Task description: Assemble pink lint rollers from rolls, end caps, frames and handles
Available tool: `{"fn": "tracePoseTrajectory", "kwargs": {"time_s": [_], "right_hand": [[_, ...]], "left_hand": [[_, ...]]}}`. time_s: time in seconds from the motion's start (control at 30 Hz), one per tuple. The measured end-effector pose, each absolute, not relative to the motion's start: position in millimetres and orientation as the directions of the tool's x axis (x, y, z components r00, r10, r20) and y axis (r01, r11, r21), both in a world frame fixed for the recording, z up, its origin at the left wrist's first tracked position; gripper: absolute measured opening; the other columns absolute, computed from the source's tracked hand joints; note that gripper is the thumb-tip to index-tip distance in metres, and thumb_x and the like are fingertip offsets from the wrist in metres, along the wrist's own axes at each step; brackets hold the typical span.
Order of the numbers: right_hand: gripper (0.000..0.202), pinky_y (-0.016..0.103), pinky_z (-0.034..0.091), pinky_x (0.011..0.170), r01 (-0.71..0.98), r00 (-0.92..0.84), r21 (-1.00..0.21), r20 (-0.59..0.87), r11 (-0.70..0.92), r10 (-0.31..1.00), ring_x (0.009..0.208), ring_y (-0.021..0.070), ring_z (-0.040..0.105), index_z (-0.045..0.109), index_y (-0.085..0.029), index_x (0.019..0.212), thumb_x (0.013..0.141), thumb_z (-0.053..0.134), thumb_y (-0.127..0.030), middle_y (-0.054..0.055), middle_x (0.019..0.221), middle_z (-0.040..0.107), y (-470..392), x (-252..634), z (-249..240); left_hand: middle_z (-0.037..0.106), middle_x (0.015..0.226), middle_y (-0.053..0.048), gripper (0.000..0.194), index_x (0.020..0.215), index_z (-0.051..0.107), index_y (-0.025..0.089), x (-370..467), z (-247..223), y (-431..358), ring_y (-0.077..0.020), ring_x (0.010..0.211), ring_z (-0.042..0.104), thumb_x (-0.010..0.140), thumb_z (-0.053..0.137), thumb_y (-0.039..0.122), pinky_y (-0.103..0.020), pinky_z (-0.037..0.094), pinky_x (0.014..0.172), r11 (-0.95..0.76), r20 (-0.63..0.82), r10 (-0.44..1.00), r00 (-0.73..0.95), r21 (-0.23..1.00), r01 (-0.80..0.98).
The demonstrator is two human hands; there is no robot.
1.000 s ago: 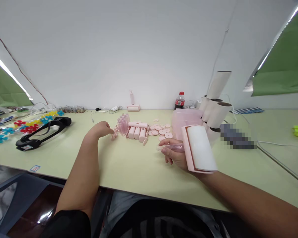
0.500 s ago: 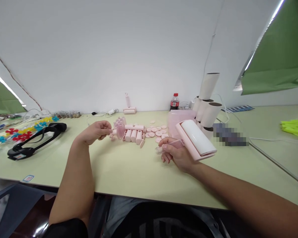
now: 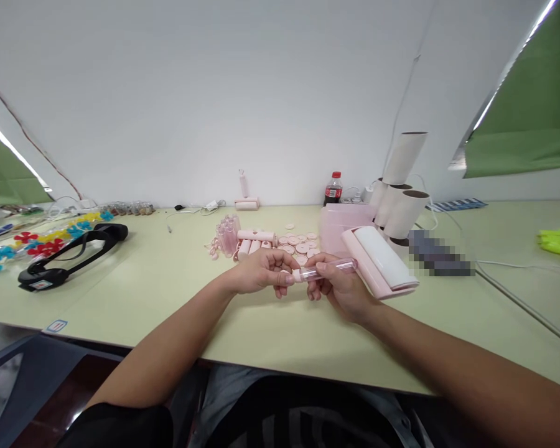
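Note:
My right hand (image 3: pixel 343 287) is closed around the clear pink handle of a lint roller (image 3: pixel 385 261). The roller's white sheet roll sits in a pink holder to the right of the hand. With thumb and fingers pinched, my left hand (image 3: pixel 264 272) holds a small pale pink end cap (image 3: pixel 297 275) against the handle's left end. Whether the cap is seated cannot be made out. Behind the hands lie several pink discs (image 3: pixel 301 247) and pale pink cylinders (image 3: pixel 256 236). Clear pink handle tubes (image 3: pixel 228 234) stand bunched to the left, with small pink caps (image 3: pixel 214 249) beside them.
Cardboard tubes (image 3: pixel 404 208) are stacked at right behind a pink translucent box (image 3: pixel 348 224). A cola bottle (image 3: pixel 333 188) and another lint roller (image 3: pixel 246 203) stand near the wall. A black headset strap (image 3: pixel 74 255) and colourful flowers (image 3: pixel 42 242) lie left. A cable crosses the table's right side.
My left hand has moved right from beside the handle tubes, bringing the small cap to the handle's end. The right hand still grips the lint roller, its handle now turned nearly level.

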State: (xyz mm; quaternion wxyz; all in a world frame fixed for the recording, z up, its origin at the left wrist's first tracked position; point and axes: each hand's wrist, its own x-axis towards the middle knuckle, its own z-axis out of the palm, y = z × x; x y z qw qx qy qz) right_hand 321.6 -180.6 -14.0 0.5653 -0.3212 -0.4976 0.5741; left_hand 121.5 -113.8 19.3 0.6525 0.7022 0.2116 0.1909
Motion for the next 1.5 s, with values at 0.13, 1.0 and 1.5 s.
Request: {"fn": "tracePoseTrajectory", "kwargs": {"time_s": [0.13, 1.0, 1.5], "right_hand": [[0.024, 0.025, 0.044, 0.045, -0.315, -0.133, -0.939, 0.187, 0.137, 0.973, 0.044, 0.0132, 0.057, 0.062, -0.018, 0.082, 0.077, 0.070, -0.041, -0.001, 0.054, 0.064, -180, 321, -12], [0.028, 0.024, 0.043, 0.050, -0.180, -0.291, -0.940, 0.331, 0.289, 0.898, 0.058, 0.0136, 0.060, 0.072, -0.017, 0.093, 0.086, 0.068, -0.044, 0.003, 0.067, 0.069, -178, 333, -28], [0.022, 0.026, 0.046, 0.057, -0.036, -0.306, -0.894, 0.435, 0.446, 0.847, 0.064, 0.0131, 0.059, 0.071, -0.019, 0.095, 0.092, 0.061, -0.038, 0.003, 0.076, 0.067, -187, 334, -21]], "left_hand": [[0.062, 0.067, 0.000, 0.043, 0.090, 0.064, 0.013, 123, 19, -117, -0.0102, 0.056, 0.061, 0.078, 0.073, 0.052, -0.023, 0.052, 0.054, -0.170, -0.045, 0.542, 0.839, 0.972, 0.162], [0.044, 0.055, 0.005, 0.047, 0.082, 0.059, 0.012, 128, 8, -126, -0.0048, 0.039, 0.035, 0.085, 0.063, 0.058, -0.020, 0.026, 0.036, -0.019, -0.128, 0.409, 0.904, 0.989, 0.149], [0.037, 0.048, 0.007, 0.048, 0.072, 0.053, 0.014, 131, -10, -123, -0.0048, 0.036, 0.030, 0.080, 0.067, 0.060, -0.020, 0.021, 0.035, 0.195, -0.147, 0.326, 0.934, 0.977, 0.086]]}}
